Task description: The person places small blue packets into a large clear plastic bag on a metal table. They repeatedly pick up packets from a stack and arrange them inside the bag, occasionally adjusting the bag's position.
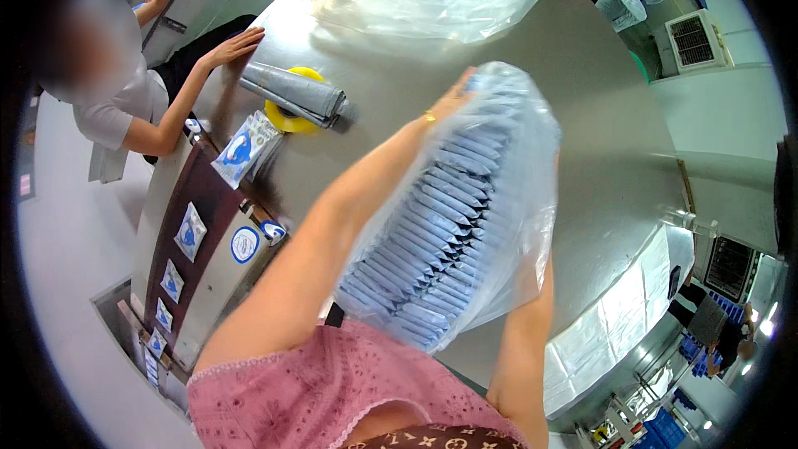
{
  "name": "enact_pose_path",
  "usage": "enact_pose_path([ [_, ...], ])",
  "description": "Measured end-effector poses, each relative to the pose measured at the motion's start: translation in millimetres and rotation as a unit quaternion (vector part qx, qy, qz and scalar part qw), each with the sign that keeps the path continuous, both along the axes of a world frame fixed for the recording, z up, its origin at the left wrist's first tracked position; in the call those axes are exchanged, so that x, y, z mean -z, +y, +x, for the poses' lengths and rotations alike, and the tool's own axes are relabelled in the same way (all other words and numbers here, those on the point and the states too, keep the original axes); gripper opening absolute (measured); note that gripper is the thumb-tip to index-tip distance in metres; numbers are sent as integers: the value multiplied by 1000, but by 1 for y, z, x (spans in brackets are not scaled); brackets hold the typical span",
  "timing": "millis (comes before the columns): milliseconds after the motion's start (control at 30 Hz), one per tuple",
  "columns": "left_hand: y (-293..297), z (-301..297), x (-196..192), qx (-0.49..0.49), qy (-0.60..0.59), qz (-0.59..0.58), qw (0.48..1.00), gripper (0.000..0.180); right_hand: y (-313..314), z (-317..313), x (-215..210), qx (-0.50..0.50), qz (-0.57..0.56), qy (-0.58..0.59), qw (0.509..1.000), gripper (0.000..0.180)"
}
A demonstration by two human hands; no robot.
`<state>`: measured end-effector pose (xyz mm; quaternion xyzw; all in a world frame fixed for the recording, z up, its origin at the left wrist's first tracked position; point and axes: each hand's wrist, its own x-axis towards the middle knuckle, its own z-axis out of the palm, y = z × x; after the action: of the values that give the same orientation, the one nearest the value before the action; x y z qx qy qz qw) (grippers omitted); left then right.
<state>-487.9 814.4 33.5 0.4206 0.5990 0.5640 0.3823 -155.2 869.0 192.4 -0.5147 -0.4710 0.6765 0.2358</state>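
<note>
A large clear plastic bag [536, 191] packed with rows of small blue-and-white sachets [440, 208] is held up in front of me, tilted, above the metal table. My left hand [453, 101] grips its far left side, the fingertips partly hidden by the plastic. Up along the bag's right side runs my right forearm [528, 324]; the hand itself is behind the plastic, so its fingers do not show.
Big clear bags [424, 0] lie across the far side of the metal table [615, 116]. Left are a yellow tape roll [287, 119], folded grey plastic [295, 91] and a sachet pile [245, 150]. A conveyor [195, 270] carries sachets beside a co-worker [133, 100], whose hand rests on the table edge.
</note>
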Motion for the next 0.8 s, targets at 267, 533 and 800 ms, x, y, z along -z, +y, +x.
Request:
enact_pose_path([
  [267,-145,13,-93,121,-314,-174,925,88,-41,41,-35,-133,120,-195,964,79],
  [533,-383,107,-152,51,-268,-335,902,56,-301,150,-26,-262,71,-312,910,71],
  [800,-351,82,-275,-27,-273,-265,924,36,-285,143,-151,46,55,-291,954,31],
])
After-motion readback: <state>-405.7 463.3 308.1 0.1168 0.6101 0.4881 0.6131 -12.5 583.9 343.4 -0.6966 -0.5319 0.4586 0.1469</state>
